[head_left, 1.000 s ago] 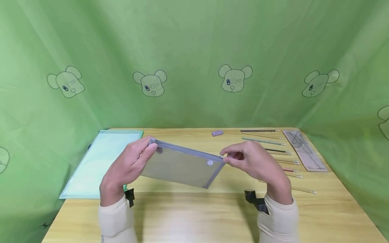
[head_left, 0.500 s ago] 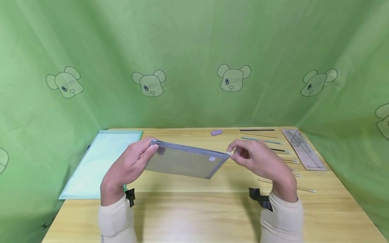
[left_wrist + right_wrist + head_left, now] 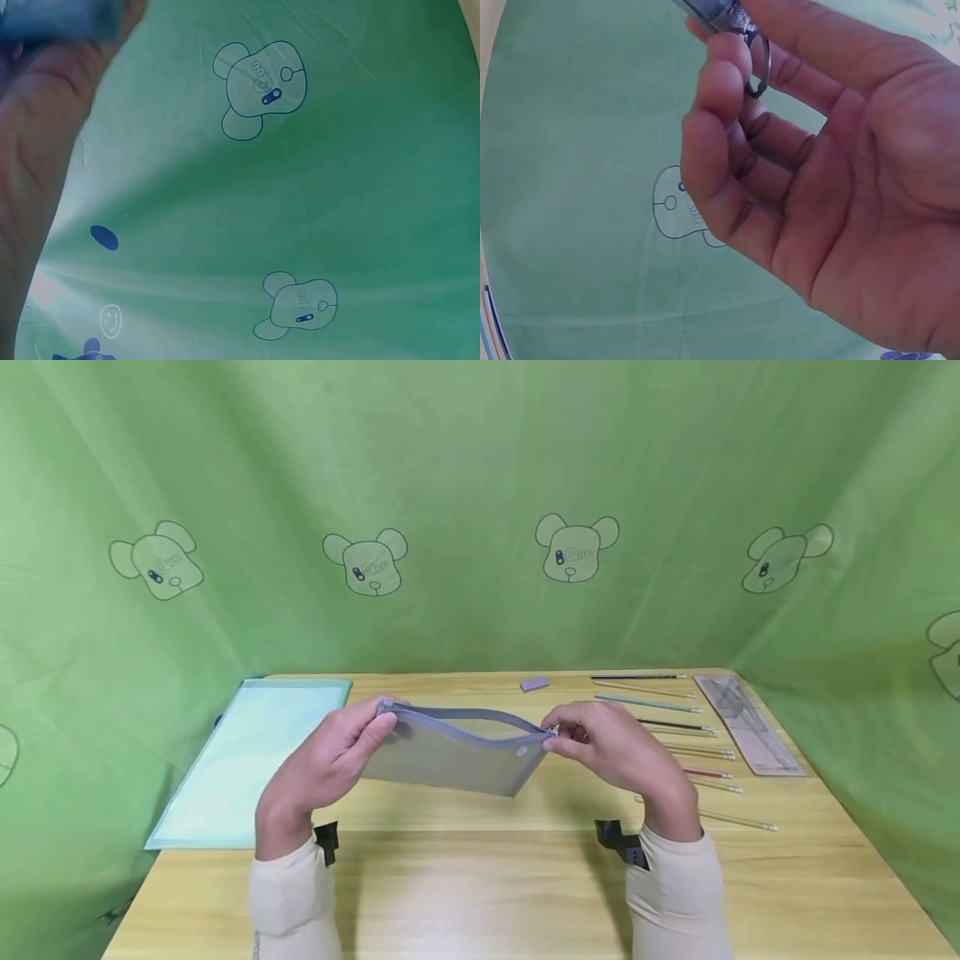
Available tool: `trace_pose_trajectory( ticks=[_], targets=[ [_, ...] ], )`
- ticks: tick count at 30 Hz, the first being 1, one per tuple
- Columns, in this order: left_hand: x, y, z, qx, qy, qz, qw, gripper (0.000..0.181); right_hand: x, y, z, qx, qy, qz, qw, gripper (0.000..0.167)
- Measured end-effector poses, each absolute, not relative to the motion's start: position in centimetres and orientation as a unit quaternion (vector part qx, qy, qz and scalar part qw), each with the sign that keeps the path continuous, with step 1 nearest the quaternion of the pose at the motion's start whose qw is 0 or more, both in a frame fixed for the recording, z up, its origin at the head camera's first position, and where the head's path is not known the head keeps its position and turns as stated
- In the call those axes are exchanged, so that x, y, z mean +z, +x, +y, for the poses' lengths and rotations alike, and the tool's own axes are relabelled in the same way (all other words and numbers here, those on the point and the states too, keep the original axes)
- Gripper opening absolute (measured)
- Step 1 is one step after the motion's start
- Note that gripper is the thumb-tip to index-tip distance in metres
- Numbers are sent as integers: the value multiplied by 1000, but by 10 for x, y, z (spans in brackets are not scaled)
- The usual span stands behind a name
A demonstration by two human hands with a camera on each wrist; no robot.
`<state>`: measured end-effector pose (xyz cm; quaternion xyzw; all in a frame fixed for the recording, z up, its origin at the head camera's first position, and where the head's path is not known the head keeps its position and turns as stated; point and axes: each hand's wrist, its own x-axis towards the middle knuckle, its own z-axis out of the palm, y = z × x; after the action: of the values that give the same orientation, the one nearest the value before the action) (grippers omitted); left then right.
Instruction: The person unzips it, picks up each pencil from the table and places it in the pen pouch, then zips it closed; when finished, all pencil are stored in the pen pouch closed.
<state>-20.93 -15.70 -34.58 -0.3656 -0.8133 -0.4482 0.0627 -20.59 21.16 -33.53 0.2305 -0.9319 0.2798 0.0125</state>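
A translucent grey zipper pouch (image 3: 450,768) hangs in the air between both hands, its zippered mouth bowed apart in the head view. My left hand (image 3: 330,760) pinches the pouch's upper left corner between thumb and fingers. At the other end of the zipper, my right hand (image 3: 611,752) pinches the upper right corner. A small metal ring (image 3: 759,67) at the zipper's end shows beside my right fingers in the right wrist view. In the left wrist view only a blurred edge of the pouch (image 3: 60,19) appears above my hand.
A pale mint folder (image 3: 240,760) lies at the table's left. On the right are several pencils (image 3: 648,703) in a loose column and a pack of clear rulers (image 3: 750,727). A purple eraser (image 3: 534,683) lies near the back edge. Green curtains surround the table.
The pouch's mouth, nearly straight and closed before, now gapes between the hands. My right hand moved slightly right, then back left toward my left hand, which stayed nearly still.
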Motion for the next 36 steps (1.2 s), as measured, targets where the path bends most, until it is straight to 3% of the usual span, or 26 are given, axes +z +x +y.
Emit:
trace_pose_trajectory(
  ticks=[4, 9, 14, 20, 29, 36],
  targets=[
    [-344, -207, -160, -427, -346, -835, 24, 18, -337, -208, 213, 272, 226, -935, 12, 7],
    [-345, -207, -159, -410, -326, -851, -26, 32, -338, -210, 216, 267, 224, -937, -4, 7],
    [-355, -214, -140, -353, -328, -868, -118, 37, -343, -213, 217, 259, 243, -935, -22, 7],
    [-364, -221, -108, -303, -330, -874, -186, 20, -348, -215, 216, 255, 265, -930, -25, 8],
    [-369, -223, -96, -290, -318, -878, -209, 26, -353, -224, 212, 262, 267, -927, -31, 11],
    [-371, -225, -96, -277, -286, -891, -216, 23, -367, -231, 236, 298, 234, -922, -83, 33]
  ],
)
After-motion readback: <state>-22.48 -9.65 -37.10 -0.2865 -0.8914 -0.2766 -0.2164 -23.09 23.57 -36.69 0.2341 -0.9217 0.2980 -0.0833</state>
